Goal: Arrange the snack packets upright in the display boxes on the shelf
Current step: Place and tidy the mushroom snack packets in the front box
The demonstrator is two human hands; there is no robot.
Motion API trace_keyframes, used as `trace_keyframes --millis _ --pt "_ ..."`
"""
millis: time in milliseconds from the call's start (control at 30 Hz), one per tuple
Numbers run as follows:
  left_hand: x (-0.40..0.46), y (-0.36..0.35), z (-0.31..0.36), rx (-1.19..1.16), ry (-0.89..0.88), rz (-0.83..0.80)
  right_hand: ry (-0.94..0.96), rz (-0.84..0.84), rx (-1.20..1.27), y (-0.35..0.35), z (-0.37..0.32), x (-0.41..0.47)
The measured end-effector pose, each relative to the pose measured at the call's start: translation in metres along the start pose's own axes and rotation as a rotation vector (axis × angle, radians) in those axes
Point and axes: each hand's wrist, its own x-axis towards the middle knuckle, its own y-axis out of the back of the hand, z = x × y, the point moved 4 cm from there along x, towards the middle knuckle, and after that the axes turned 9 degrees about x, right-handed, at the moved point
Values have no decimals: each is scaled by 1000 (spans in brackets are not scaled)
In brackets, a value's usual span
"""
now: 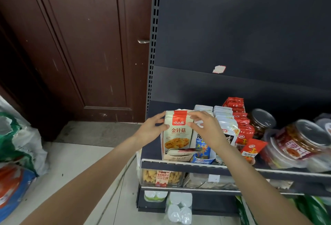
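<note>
A stack of pale green mushroom snack packets [177, 136] with red tops stands upright in a cardboard display box [176, 155] at the shelf's left end. My left hand [152, 129] grips the stack's left side, thumb on the front packet. My right hand [206, 126] holds the stack's top right corner with curled fingers. Beside it stand a blue display box [203, 153] of blue-and-white packets, a row of grey packets [225, 122] and a row of red packets [240, 122].
Clear plastic jars [297, 140] with metal lids crowd the shelf's right. The shelf rail [197, 164] runs along the front. Lower shelves hold a pasta tub [161, 178] and white cups [179, 207]. A brown door [80, 45] and plastic sacks [16, 153] stand at left.
</note>
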Motion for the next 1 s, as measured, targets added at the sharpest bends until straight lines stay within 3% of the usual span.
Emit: trace_keyframes --millis 233,333,400,500,667,800,900,1000 --pt "-18 -6 -1 -67 18 -33 -152 -371 65 -7 -2 -41" --pt "-23 -8 -5 -107 42 -9 -100 -435 -158 -11 -5 -50" --pt "-26 -12 -9 -81 48 15 -44 -363 -355 -10 -10 -52" --pt "-31 -14 -11 -29 71 35 -40 -233 -384 -6 -15 -54" --pt "-38 -12 3 -32 24 -8 -80 -232 -160 9 -18 -55" --pt "-41 -3 13 31 -34 38 -10 -20 -46 36 -32 -52" --pt "-41 5 19 -12 74 52 25 120 78 56 -44 -53" --pt "-42 11 20 -68 204 -90 80 202 242 71 -55 -56"
